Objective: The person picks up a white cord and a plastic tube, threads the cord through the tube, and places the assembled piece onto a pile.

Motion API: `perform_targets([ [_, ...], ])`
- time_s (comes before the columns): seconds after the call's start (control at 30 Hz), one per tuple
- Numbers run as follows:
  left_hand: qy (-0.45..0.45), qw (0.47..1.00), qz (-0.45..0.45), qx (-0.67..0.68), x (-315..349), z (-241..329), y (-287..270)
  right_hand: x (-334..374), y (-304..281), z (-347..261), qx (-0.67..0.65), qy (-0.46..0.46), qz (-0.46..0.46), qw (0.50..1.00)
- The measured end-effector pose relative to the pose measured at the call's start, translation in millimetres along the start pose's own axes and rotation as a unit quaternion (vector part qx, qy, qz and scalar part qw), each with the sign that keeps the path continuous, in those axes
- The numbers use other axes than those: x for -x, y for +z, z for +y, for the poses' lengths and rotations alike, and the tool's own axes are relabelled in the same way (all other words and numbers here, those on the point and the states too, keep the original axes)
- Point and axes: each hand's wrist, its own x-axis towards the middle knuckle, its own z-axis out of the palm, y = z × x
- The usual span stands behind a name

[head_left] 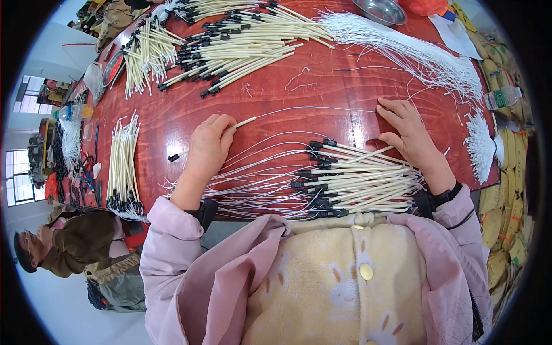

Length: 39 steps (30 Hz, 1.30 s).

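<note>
Head camera shows the left hand [210, 142] holding a cream tube [246, 122] with a black tip [173, 157], while the right hand [408, 133], spread open, is by its white string [316, 107].

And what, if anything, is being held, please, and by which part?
Left hand holds a cream tube by its middle; whether the right hand grips the white cord is unclear.

The red-stained wooden table [339, 89] spreads wide before me, its glossy grain catching patches of white glare [177, 138]. To my left, two bright paned windows [18, 179] break a whitish wall [20, 138]. On my right, tan sacks [491, 230] lie heaped. Whether the pale expanse [63, 307] lower left is floor or wall, I can't tell.
</note>
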Motion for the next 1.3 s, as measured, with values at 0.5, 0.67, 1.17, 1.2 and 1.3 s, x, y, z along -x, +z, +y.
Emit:
perform_targets([
  [0.5, 0.003, 1.000, 0.004, 0.015, -1.9, -1.8, 0.2, -1.6, 1.3, -2.1, 0.011, 0.009, 0.004, 1.000],
  [0.67, 0.003, 1.000, 0.004, 0.011, -3.1, -2.5, 0.4, -3.1, 1.6, -1.6, 0.013, 0.012, 0.001, 1.000],
  [1.17, 0.004, 1.000, -0.010, 0.007, -10.4, -5.6, 0.9, -5.4, 3.8, -1.4, 0.022, 0.003, 0.015, 1.000],
  [1.2, 0.005, 1.000, -0.007, 0.011, -10.8, -5.7, 1.0, -5.4, 3.5, -2.1, 0.022, 0.003, 0.016, 1.000],
  [1.3, 0.002, 1.000, -0.003, 0.020, -11.2, -7.0, 0.3, -6.1, 3.5, -2.0, 0.023, 0.003, 0.017, 1.000],
])
